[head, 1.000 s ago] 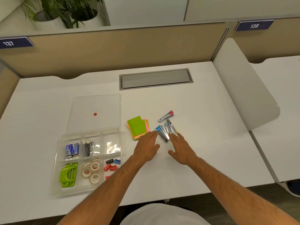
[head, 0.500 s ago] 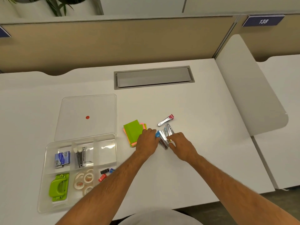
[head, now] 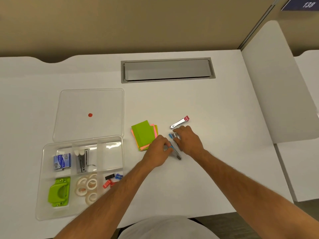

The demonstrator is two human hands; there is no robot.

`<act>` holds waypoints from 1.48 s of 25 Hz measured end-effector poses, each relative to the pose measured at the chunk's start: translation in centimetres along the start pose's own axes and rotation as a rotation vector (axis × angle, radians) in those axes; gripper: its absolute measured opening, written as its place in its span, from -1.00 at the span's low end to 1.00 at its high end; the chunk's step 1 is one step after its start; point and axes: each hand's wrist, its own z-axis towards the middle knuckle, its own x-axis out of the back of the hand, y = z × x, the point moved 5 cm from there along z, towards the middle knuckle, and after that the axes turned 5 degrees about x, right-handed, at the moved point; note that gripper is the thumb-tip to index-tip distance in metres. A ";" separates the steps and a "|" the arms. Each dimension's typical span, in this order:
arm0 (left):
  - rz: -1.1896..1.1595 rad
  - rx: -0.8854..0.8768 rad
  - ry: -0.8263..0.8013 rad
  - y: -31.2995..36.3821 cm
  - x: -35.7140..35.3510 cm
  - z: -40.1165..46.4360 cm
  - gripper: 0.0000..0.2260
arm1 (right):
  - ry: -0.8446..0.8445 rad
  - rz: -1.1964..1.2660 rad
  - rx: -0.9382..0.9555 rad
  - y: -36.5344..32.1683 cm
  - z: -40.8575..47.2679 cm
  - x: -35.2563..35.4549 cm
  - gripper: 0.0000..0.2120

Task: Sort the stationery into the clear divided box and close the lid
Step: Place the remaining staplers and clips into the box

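Presently, head view. Clear divided box (head: pixel 41 169) at bench (head: pixel 224 152) left, lid (head: pixel 103 104) lying flat behind it, so compartments stay reachable. Left hand (head: pixel 156 152) pinches a blue-tipped metal clip (head: pixel 176 153); right hand (head: pixel 189 140) curls over the clip cluster (head: pixel 173 135), apparently gathering several for one transfer. Sticky notes (head: pixel 142 133) and red-tipped clip (head: pixel 180 121) lie loose, unsorted.

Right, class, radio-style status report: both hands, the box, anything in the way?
Left hand gripping a blue-tipped stapler; right hand gripping another. Clear divided box open, lid flat behind it. Sticky notes, red-tipped stapler unsorted. Path clear.
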 end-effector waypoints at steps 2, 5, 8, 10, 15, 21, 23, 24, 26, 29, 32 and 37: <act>-0.040 -0.028 0.020 0.1 0.7 -0.7 -0.89 | -0.001 -0.035 -0.012 -0.5 0.6 -0.3 -0.58; -0.071 -0.035 0.064 0.2 2.0 -1.6 -0.89 | -0.004 -0.122 -0.046 -1.0 1.2 -0.8 -0.56; -0.079 -0.047 0.097 0.1 2.8 -2.4 -0.89 | 0.009 -0.156 -0.054 -1.4 0.9 -1.4 -0.70; -0.080 -0.053 0.115 0.0 3.1 -2.7 -0.89 | 0.008 -0.109 -0.037 -1.8 0.4 -1.8 -0.83; -0.048 -0.071 0.145 0.2 3.7 -4.1 -0.87 | 0.076 0.146 -0.021 -2.7 -1.0 -1.0 -0.88; -0.050 -0.094 0.199 1.1 4.3 -7.2 -0.87 | 0.188 0.377 0.082 -5.0 -3.4 1.1 -0.81; -0.055 -0.092 0.218 1.2 4.4 -8.8 -0.89 | 0.180 0.456 0.109 -6.2 -4.4 1.3 -0.80; -0.058 -0.091 0.230 1.2 4.5 -9.5 -0.90 | 0.180 0.487 0.111 -6.7 -4.9 1.3 -0.79; -0.057 -0.092 0.268 0.9 5.1 -11.0 -0.90 | 0.206 0.534 0.108 -7.7 -5.7 1.5 -0.77; -0.045 -0.081 0.343 -0.2 6.9 -13.0 -0.87 | 0.228 0.580 0.135 -9.5 -6.6 1.7 -0.72; -0.040 -0.082 0.389 -1.6 9.0 -14.2 -0.87 | 0.234 0.622 0.129 -11.4 -7.2 1.7 -0.68; -0.021 -0.090 0.408 -3.9 13.1 -14.6 -0.83 | 0.266 0.669 0.169 -16.1 -5.7 2.2 -0.74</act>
